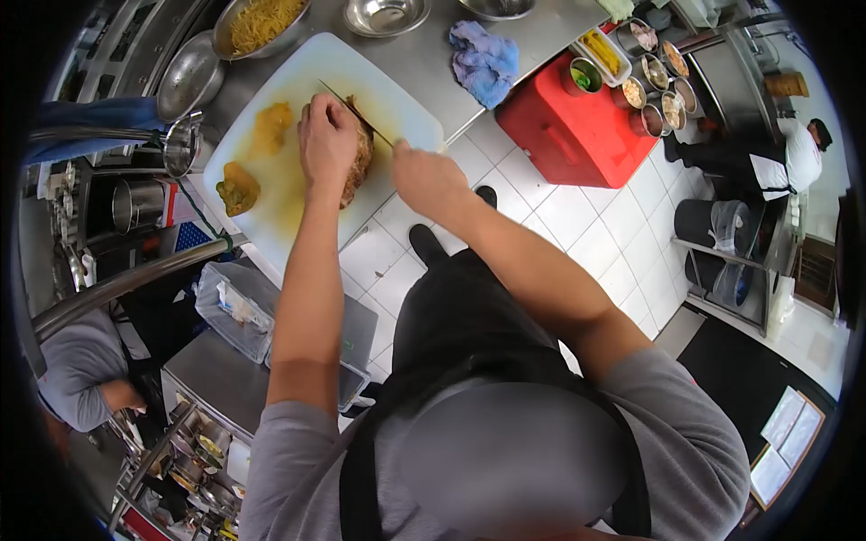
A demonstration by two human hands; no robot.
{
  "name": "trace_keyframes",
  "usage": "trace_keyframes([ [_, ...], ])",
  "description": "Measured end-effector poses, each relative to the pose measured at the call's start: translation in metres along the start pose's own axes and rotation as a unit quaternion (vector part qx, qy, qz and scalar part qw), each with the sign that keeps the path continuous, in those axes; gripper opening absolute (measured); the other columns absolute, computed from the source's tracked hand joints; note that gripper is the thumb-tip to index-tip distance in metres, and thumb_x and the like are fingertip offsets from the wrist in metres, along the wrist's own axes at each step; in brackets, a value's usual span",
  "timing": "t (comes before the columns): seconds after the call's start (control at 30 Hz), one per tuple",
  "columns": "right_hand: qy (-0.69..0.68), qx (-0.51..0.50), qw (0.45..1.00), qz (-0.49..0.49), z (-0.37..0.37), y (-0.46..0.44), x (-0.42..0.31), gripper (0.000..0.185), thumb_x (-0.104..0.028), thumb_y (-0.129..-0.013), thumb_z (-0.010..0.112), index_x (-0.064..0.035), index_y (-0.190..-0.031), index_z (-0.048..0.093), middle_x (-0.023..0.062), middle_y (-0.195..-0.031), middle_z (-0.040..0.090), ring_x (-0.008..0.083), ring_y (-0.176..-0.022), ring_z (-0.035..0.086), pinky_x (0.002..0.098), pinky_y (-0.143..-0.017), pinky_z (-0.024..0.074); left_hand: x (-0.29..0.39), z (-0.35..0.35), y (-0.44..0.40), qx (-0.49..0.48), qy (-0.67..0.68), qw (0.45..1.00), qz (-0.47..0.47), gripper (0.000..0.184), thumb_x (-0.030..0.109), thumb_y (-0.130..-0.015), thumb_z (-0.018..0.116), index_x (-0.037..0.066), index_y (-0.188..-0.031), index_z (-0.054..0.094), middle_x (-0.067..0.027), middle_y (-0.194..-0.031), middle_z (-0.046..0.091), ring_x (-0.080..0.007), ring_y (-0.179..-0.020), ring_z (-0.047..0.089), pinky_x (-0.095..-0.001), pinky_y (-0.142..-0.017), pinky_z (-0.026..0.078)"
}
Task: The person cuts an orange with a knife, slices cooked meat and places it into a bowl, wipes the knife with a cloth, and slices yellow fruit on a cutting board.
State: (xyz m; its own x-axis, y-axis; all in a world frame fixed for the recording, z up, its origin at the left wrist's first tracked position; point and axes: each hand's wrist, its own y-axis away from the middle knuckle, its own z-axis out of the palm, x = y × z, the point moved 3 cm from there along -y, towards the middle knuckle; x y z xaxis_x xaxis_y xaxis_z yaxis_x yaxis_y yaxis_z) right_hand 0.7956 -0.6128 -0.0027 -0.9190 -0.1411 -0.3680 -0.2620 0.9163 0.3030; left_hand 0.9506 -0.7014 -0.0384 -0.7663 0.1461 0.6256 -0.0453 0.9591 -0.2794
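Observation:
A knife lies across a browned piece of meat on a white cutting board. My right hand is closed round the knife's handle at the board's right edge. Fingers bent, my left hand rests on the meat just left of the blade and hides part of it. To the left on the board are a yellow-orange heap and a darker greenish-yellow heap. Yellowish liquid stains the board around them.
Metal bowls and a bowl of shredded yellow food stand beyond the board. A blue cloth lies on the counter. Right of it is a red box with several containers. Other people stand far right and lower left.

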Motion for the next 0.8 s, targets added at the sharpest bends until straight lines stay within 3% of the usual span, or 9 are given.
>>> trace_keyframes([
  [0.03, -0.003, 0.013, 1.0, -0.012, -0.001, 0.017, 0.002, 0.019, -0.008, -0.094, 0.052, 0.0048, -0.107, 0.056, 0.0235, -0.094, 0.073, 0.0376, -0.086, 0.075, 0.0435, -0.07, 0.0611, 0.0, 0.0, 0.001, 0.009, -0.001, 1.0, 0.002, 0.008, 0.015, -0.093, 0.055, 0.01, -0.1, 0.055, -0.0166, -0.099, 0.063, -0.0431, -0.095, 0.058, -0.0522, -0.085, 0.046],
  [0.1, -0.038, -0.032, 0.997, 0.062, 0.01, 0.042, 0.009, 0.016, -0.007, -0.094, 0.05, 0.0041, -0.105, 0.053, 0.0258, -0.093, 0.072, 0.0394, -0.086, 0.074, 0.0456, -0.071, 0.0608, 0.0, 0.001, 0.001, 0.016, -0.006, 1.0, -0.002, 0.009, 0.015, -0.093, 0.055, 0.01, -0.101, 0.055, -0.0161, -0.1, 0.062, -0.0432, -0.097, 0.058, -0.0532, -0.086, 0.046],
  [0.33, -0.03, -0.046, 0.998, 0.04, 0.016, 0.008, 0.018, 0.02, -0.005, -0.093, 0.048, 0.0053, -0.11, 0.05, 0.0282, -0.088, 0.071, 0.0435, -0.084, 0.073, 0.0511, -0.074, 0.0594, 0.004, -0.006, 0.002, -0.009, 0.026, 0.999, -0.032, 0.009, 0.014, -0.093, 0.056, 0.011, -0.101, 0.054, -0.0155, -0.102, 0.061, -0.0426, -0.098, 0.057, -0.0526, -0.086, 0.046],
  [0.4, -0.095, -0.05, 0.993, 0.054, 0.014, 0.013, 0.03, 0.021, -0.004, -0.092, 0.048, 0.0062, -0.11, 0.05, 0.0284, -0.086, 0.071, 0.0447, -0.084, 0.072, 0.0529, -0.074, 0.0586, 0.006, -0.007, 0.003, -0.003, 0.035, 0.999, -0.04, 0.009, 0.015, -0.093, 0.056, 0.01, -0.101, 0.054, -0.0152, -0.101, 0.061, -0.0425, -0.097, 0.057, -0.0523, -0.086, 0.045],
  [0.8, 0.0, -0.023, 0.998, 0.067, -0.038, 0.069, -0.003, 0.018, -0.006, -0.094, 0.05, 0.005, -0.109, 0.05, 0.0265, -0.094, 0.069, 0.0397, -0.082, 0.073, 0.0453, -0.07, 0.0599, 0.006, -0.012, 0.009, 0.016, 0.033, 0.999, -0.027, 0.008, 0.013, -0.093, 0.055, 0.009, -0.101, 0.054, -0.0148, -0.101, 0.06, -0.0413, -0.099, 0.056, -0.051, -0.086, 0.045],
])
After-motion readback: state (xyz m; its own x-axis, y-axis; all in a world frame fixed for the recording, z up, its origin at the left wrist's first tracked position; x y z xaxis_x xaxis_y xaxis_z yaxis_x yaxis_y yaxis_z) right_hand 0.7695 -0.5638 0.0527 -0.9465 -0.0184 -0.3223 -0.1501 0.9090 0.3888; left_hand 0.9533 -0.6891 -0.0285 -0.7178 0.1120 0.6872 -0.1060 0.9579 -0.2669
